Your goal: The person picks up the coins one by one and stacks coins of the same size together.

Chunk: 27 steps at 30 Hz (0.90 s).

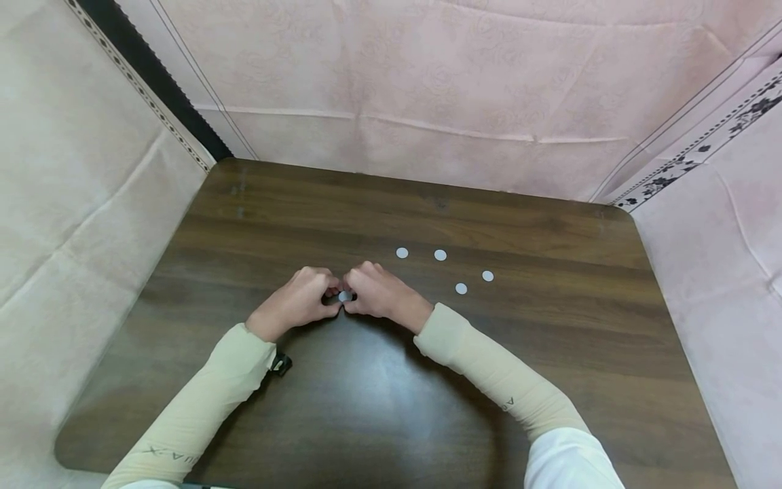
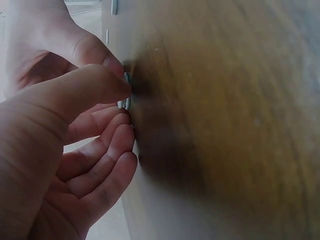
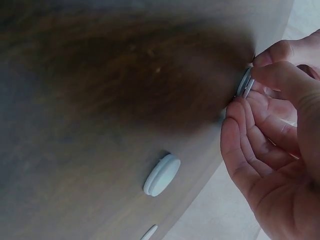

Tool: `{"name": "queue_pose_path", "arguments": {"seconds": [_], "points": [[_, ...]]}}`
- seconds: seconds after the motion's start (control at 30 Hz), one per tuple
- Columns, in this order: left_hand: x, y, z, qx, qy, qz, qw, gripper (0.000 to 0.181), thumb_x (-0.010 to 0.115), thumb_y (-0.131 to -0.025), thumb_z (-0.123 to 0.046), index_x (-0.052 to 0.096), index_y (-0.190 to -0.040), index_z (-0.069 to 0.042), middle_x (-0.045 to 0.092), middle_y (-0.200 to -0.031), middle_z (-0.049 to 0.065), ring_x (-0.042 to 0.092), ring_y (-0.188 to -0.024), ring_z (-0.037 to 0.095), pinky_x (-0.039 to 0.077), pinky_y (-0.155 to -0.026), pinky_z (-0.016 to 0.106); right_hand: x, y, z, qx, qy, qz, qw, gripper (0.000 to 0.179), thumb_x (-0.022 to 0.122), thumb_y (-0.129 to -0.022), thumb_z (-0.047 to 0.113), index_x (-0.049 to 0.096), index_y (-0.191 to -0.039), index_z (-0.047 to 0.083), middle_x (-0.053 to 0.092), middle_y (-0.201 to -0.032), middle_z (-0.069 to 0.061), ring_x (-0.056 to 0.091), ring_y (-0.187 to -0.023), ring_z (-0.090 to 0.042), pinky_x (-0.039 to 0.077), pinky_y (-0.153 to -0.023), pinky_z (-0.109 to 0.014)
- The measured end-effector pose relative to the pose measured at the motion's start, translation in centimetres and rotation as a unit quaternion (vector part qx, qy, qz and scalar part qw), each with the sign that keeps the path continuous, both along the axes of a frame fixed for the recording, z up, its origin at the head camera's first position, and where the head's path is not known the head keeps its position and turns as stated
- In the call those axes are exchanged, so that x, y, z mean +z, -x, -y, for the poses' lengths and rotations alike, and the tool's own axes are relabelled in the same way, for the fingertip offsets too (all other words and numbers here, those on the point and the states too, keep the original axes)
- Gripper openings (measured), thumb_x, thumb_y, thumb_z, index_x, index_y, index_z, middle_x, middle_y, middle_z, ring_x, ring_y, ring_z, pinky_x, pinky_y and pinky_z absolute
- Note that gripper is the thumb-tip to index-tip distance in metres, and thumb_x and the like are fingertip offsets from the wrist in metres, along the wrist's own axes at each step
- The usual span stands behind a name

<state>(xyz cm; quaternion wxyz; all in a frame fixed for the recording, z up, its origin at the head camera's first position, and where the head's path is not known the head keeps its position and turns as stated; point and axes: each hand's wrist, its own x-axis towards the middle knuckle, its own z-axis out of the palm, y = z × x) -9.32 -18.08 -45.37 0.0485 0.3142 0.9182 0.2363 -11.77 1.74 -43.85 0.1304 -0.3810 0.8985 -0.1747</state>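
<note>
My left hand [image 1: 301,297] and right hand [image 1: 380,292] meet over the left-middle of the table. Between their thumbs and fingertips they pinch a small white round disc [image 1: 345,296] from both sides, low against the tabletop. Seen edge-on in the right wrist view, the disc [image 3: 243,84] shows two thin layers with a narrow dark gap. In the left wrist view, the left thumb covers part of the disc [image 2: 126,103]. The other fingers of each hand curve beneath, close to the wood.
More white discs lie on the table to the right of my hands: a far pair, disc [image 1: 402,252] and disc [image 1: 440,255], then disc [image 1: 461,288] and disc [image 1: 487,276]. The brown wooden table [image 1: 379,421] is bordered by pale cloth [image 1: 427,81] behind and at both sides.
</note>
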Motion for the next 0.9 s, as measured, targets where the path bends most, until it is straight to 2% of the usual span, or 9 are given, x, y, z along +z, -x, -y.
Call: {"name": "queue_pose_path", "arguments": {"seconds": [0.17,0.4,0.67,0.9], "points": [[-0.05,0.03,0.11,0.002,0.000,-0.001,1.0000,0.007,0.082,-0.087,-0.007,0.075,-0.089,-0.010,0.063,-0.078,0.001,0.051,-0.069,0.008,0.047,-0.062,0.025,-0.06,0.08,-0.10,0.007,0.003,0.005,1.0000,0.012,0.077,-0.095,0.018,0.073,-0.085,0.013,0.067,-0.079,0.002,0.053,-0.065,-0.008,0.044,-0.061,-0.022],[0.00,0.04,0.08,0.001,0.002,-0.004,1.0000,0.006,0.081,-0.088,-0.008,0.075,-0.087,-0.010,0.064,-0.079,0.001,0.055,-0.070,0.009,0.049,-0.063,0.025,-0.04,0.17,-0.41,0.018,0.017,0.016,0.9996,0.008,0.075,-0.095,0.012,0.073,-0.088,0.009,0.060,-0.074,0.001,0.050,-0.068,-0.010,0.043,-0.062,-0.023],[-0.03,-0.10,0.07,0.002,0.003,-0.005,1.0000,0.009,0.081,-0.088,-0.007,0.074,-0.086,-0.010,0.064,-0.079,0.001,0.056,-0.071,0.011,0.050,-0.065,0.026,-0.30,0.32,-0.61,0.026,0.028,0.027,0.9989,0.001,0.074,-0.094,0.007,0.076,-0.094,0.007,0.069,-0.080,-0.003,0.056,-0.072,-0.010,0.048,-0.067,-0.023],[0.02,-0.14,0.00,-0.001,0.009,-0.013,0.9999,0.010,0.081,-0.089,-0.008,0.073,-0.083,-0.011,0.061,-0.077,0.002,0.051,-0.069,0.007,0.048,-0.062,0.024,-0.15,0.36,-0.69,0.027,0.029,0.029,0.9988,0.007,0.074,-0.094,0.005,0.078,-0.100,0.006,0.070,-0.080,-0.004,0.058,-0.072,-0.010,0.050,-0.068,-0.024]]}}
